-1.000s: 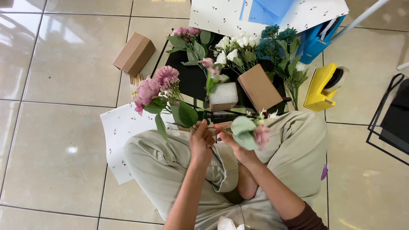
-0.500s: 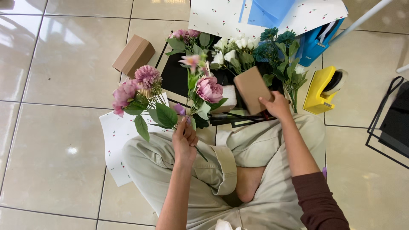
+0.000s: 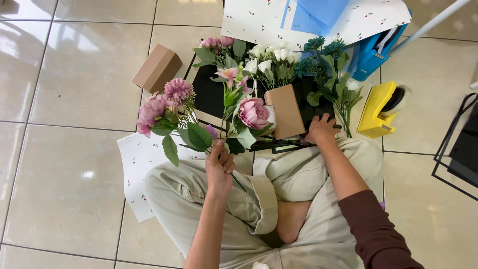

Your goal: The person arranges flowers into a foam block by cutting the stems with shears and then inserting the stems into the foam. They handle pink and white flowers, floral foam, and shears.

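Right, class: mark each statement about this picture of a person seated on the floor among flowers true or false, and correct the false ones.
1. The left hand holds a bunch of pink flowers by the stems. True.
2. The right hand holds scissors. False: it rests on the black tray beside the green stems, with no scissors seen.
3. A yellow tape dispenser stands on the floor at the person's right. True.
4. Both brown boxes lie on the tray. False: one brown box lies on the floor tiles to the left of it.
5. White flowers lie on the tray. True.
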